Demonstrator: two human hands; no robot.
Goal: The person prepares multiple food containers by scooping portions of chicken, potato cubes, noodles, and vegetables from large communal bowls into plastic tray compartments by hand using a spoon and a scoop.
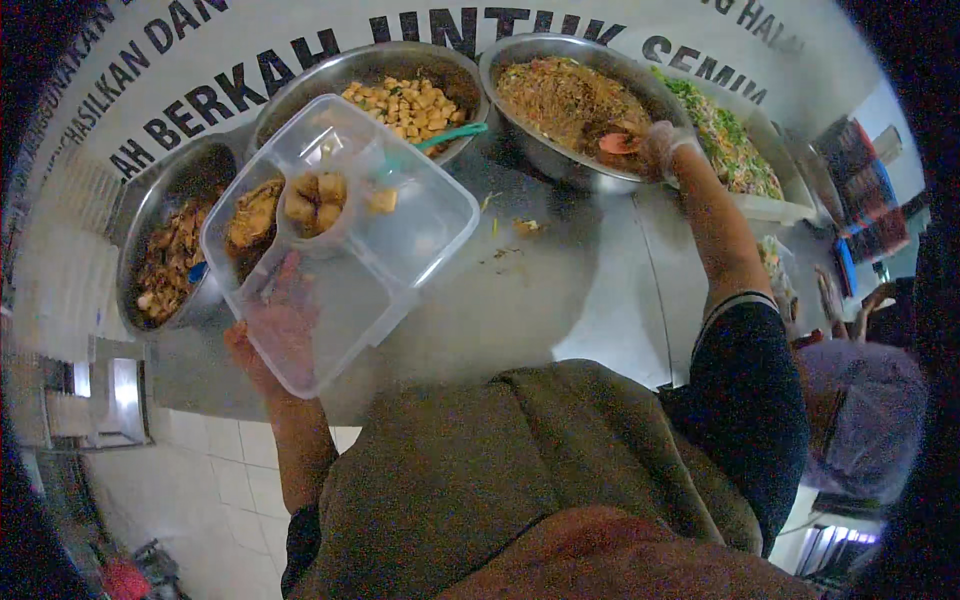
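My left hand [255, 361] supports a clear plastic compartment tray [431, 217] from below, its fingers showing through the plastic. In the tray lie a browned fried piece of food [253, 221], several tofu-like cubes [315, 204] in the round middle section, and a single cube [382, 199] beside them. A thin clear glove covers my right hand [663, 150], which is at the near right rim of a steel bowl [517, 124] of fried noodles [574, 97]. It grips a red spoon [619, 143], whose head is in the noodles; the handle is mostly hidden.
Behind the tray stands a steel bowl [300, 79] of cubes with a green utensil [454, 136]. Left is a steel bowl [161, 184] of brown shredded food. A white container [780, 206] holds chopped vegetables. Scraps [527, 225] lie on the metal table [480, 300]. Another person [874, 420] is at right.
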